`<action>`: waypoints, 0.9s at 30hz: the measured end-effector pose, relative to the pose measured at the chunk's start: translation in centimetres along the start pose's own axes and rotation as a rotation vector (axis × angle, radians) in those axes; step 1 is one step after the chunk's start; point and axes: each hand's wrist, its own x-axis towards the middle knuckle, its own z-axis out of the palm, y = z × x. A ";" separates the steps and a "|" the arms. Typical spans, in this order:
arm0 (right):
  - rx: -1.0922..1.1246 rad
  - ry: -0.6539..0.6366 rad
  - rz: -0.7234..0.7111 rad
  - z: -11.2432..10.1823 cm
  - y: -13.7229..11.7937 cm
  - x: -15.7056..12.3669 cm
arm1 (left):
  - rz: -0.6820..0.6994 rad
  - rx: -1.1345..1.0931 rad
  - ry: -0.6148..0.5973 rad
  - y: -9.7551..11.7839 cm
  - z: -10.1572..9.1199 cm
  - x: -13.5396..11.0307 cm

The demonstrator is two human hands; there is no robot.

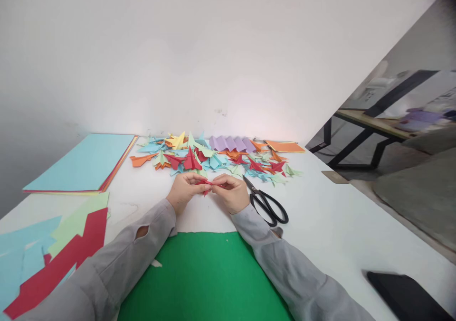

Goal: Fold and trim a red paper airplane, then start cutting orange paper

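Between my two hands, a small folded piece of red paper (pixel 205 183) is pinched above the white table. My left hand (pixel 185 191) grips its left side with thumb and fingers. On its right side, my right hand (pixel 231 193) pinches it, and the fingertips of both hands nearly meet. Much of the paper is hidden by my fingers, so its exact shape cannot be made out. Just beyond my hands lies a pile of small folded paper planes (pixel 191 159) in red, orange, green, blue and yellow. Black-handled scissors (pixel 268 202) lie beside my right hand.
A green mat (pixel 206 273) lies under my forearms. At left are a stack of coloured sheets (pixel 81 162) and red, green and blue paper offcuts (pixel 60 273). A purple pleated paper (pixel 231 144) and orange sheets (pixel 285 146) sit by the wall. A black flat object (pixel 409 295) lies front right.
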 end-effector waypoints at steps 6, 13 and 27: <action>-0.039 -0.018 -0.062 -0.2 0.1 -0.1 | -0.029 -0.070 -0.031 0.0 -0.1 0.0; -0.109 -0.018 -0.018 0.0 -0.3 -0.3 | -0.051 -0.094 -0.020 -0.1 -0.2 0.3; -0.020 -0.028 0.178 0.0 -0.3 -0.1 | -0.010 -0.151 0.010 -0.2 -0.3 0.3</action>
